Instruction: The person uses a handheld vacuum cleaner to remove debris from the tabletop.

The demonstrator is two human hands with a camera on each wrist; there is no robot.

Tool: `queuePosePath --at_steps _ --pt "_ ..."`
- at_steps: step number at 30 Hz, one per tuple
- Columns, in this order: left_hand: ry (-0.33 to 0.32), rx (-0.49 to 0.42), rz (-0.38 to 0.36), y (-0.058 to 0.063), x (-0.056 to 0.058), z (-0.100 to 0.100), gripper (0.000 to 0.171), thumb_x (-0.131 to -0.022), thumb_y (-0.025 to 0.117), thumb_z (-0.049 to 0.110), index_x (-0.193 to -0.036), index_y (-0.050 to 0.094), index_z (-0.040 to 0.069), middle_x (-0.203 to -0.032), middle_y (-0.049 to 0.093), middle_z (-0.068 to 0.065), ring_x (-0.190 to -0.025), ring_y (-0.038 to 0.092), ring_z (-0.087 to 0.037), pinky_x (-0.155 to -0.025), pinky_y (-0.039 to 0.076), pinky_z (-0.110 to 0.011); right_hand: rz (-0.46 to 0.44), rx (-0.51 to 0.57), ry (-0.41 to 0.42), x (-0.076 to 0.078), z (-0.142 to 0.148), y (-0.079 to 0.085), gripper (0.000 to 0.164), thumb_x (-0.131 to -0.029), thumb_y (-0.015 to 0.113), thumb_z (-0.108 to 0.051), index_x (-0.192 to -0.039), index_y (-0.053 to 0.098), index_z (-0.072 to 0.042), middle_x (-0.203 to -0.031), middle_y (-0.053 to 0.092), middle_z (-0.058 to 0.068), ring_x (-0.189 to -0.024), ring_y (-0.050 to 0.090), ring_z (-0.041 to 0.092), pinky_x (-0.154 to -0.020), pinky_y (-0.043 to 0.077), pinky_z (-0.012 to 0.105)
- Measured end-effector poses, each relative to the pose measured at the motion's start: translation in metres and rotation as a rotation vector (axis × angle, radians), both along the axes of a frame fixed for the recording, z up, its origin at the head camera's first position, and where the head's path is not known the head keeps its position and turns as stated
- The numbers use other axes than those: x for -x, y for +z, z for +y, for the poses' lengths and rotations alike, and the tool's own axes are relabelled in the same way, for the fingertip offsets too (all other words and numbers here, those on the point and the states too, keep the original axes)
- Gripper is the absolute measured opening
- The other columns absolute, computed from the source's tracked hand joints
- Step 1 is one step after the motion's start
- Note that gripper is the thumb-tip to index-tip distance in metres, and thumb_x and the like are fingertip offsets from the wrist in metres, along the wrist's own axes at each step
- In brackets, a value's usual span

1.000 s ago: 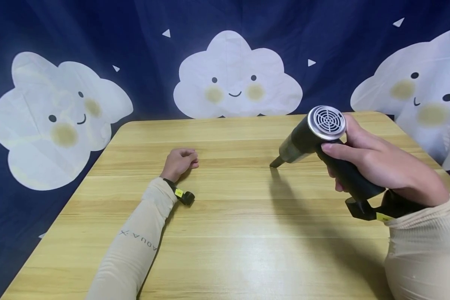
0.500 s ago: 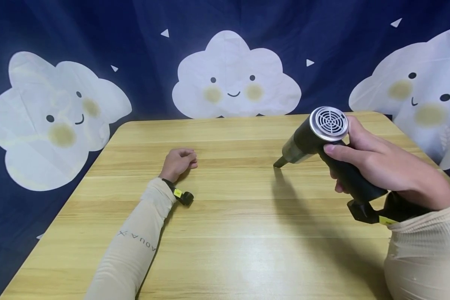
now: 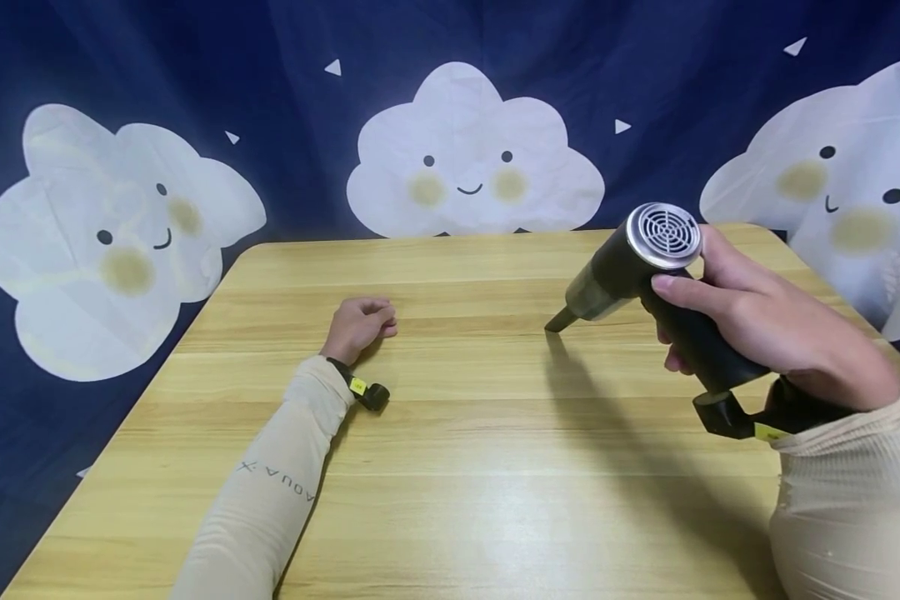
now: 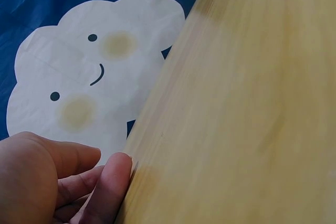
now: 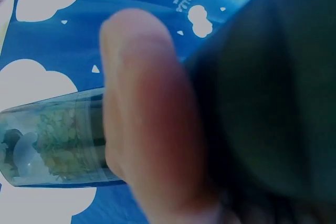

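Note:
My right hand (image 3: 765, 308) grips the black handle of a handheld vacuum cleaner (image 3: 621, 262), with the thumb laid along its near side. The silver vent faces up toward me. A narrow dark nozzle (image 3: 562, 319) points down left, its tip right at the tabletop. In the right wrist view the clear dust cup (image 5: 63, 145) contains small pale, greenish bits, and a blurred finger (image 5: 152, 108) covers part of the body. My left hand (image 3: 358, 327) rests on the table left of the nozzle, fingers loosely curled and holding nothing.
The light wooden table (image 3: 450, 450) spreads under both arms. Behind it hangs a dark blue curtain (image 3: 292, 167) printed with smiling white clouds. Small black cameras sit on both wrists, the left wrist camera (image 3: 375, 397) close above the wood. The vacuum's long shadow crosses the table's right side.
The vacuum in my right hand has shifted slightly to the right, and its vent end has risen a little. My left hand stays where it was.

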State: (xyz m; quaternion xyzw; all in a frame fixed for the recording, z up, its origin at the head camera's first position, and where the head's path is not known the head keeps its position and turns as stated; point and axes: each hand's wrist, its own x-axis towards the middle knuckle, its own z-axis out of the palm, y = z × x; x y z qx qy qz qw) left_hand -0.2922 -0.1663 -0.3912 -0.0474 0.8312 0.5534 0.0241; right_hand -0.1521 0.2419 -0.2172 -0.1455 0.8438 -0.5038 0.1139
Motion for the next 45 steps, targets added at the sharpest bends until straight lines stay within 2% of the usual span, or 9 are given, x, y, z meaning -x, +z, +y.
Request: queuePosePath --at_steps 6,10,13,16,23,28,32,37,45 --pt "0.002 0.012 0.005 0.002 0.0 0.001 0.026 -0.094 0.059 0.016 -0.113 0.065 -0.002 -0.131 0.058 -0.009 -0.077 0.067 -0.008 -0.069 0.06 -0.015 0.059 0.037 -0.01 0.002 -0.002 0.001 0.032 -0.103 0.041 -0.028 -0.13 0.023 -0.026 -0.086 0.051 0.029 -0.058 0.06 0.044 -0.049 0.059 0.051" --pt "0.004 0.001 0.005 0.002 0.0 0.001 0.026 -0.094 0.059 0.015 -0.113 0.064 -0.002 -0.131 0.058 -0.009 -0.078 0.066 -0.009 -0.069 0.06 -0.015 0.086 0.092 -0.029 0.009 -0.003 -0.001 0.032 -0.103 0.042 -0.024 -0.129 0.023 -0.025 -0.079 0.054 0.026 -0.056 0.06 0.041 -0.048 0.059 0.047" --pt "0.004 -0.015 0.002 0.0 0.001 0.0 0.026 -0.094 0.059 0.014 -0.113 0.064 -0.003 -0.131 0.057 -0.01 -0.081 0.066 -0.011 -0.07 0.06 -0.016 0.079 0.2 -0.082 0.017 -0.006 -0.005 0.036 -0.101 0.047 -0.022 -0.127 0.023 -0.024 -0.077 0.056 0.022 -0.054 0.06 0.036 -0.047 0.06 0.043" --pt "-0.001 -0.017 0.002 -0.001 0.001 -0.001 0.026 -0.094 0.059 0.015 -0.113 0.064 -0.002 -0.131 0.057 -0.01 -0.083 0.067 -0.012 -0.07 0.06 -0.017 0.082 0.36 -0.152 0.026 -0.011 -0.011 0.043 -0.095 0.058 -0.018 -0.126 0.027 -0.02 -0.076 0.058 0.017 -0.055 0.061 0.03 -0.048 0.061 0.037" --pt "0.002 0.019 -0.003 -0.002 -0.002 -0.001 0.025 -0.094 0.059 0.017 -0.112 0.065 -0.001 -0.131 0.057 -0.008 -0.081 0.068 -0.013 -0.072 0.06 -0.018 0.142 0.694 -0.291 0.045 -0.027 -0.034 0.047 -0.083 0.072 -0.005 -0.119 0.041 -0.006 -0.089 0.052 0.011 -0.061 0.061 0.017 -0.058 0.059 0.023" --pt "0.002 0.011 -0.006 -0.002 -0.002 0.0 0.025 -0.094 0.059 0.017 -0.112 0.065 -0.001 -0.131 0.058 -0.008 -0.084 0.068 -0.014 -0.073 0.06 -0.019 0.286 0.859 -0.389 0.055 -0.034 -0.05 0.042 -0.076 0.071 0.011 -0.107 0.048 -0.004 -0.078 0.055 0.008 -0.062 0.058 0.017 -0.056 0.057 0.021" --pt "0.003 0.017 0.005 -0.001 -0.002 0.001 0.025 -0.094 0.059 0.016 -0.112 0.065 -0.001 -0.131 0.058 -0.008 -0.084 0.068 -0.014 -0.073 0.06 -0.019 0.408 0.983 -0.366 0.06 -0.039 -0.058 0.044 -0.074 0.062 0.023 -0.107 0.049 -0.003 -0.075 0.052 0.01 -0.065 0.054 0.019 -0.055 0.057 0.022" --pt "0.002 0.01 0.005 0.0 -0.002 0.002 0.025 -0.094 0.059 0.015 -0.111 0.065 -0.002 -0.132 0.057 -0.008 -0.083 0.067 -0.012 -0.073 0.06 -0.018 0.482 0.955 -0.37 0.061 -0.042 -0.062 0.045 -0.072 0.056 0.026 -0.106 0.049 -0.002 -0.074 0.05 0.011 -0.064 0.051 0.02 -0.053 0.056 0.021" --pt "0.014 0.002 -0.007 -0.001 -0.001 0.001 0.025 -0.094 0.059 0.016 -0.112 0.065 -0.001 -0.131 0.058 -0.007 -0.083 0.067 -0.012 -0.072 0.06 -0.018 0.496 0.812 -0.4 0.062 -0.045 -0.065 0.039 -0.073 0.057 0.023 -0.1 0.05 -0.004 -0.072 0.051 0.008 -0.063 0.051 0.019 -0.055 0.052 0.021"
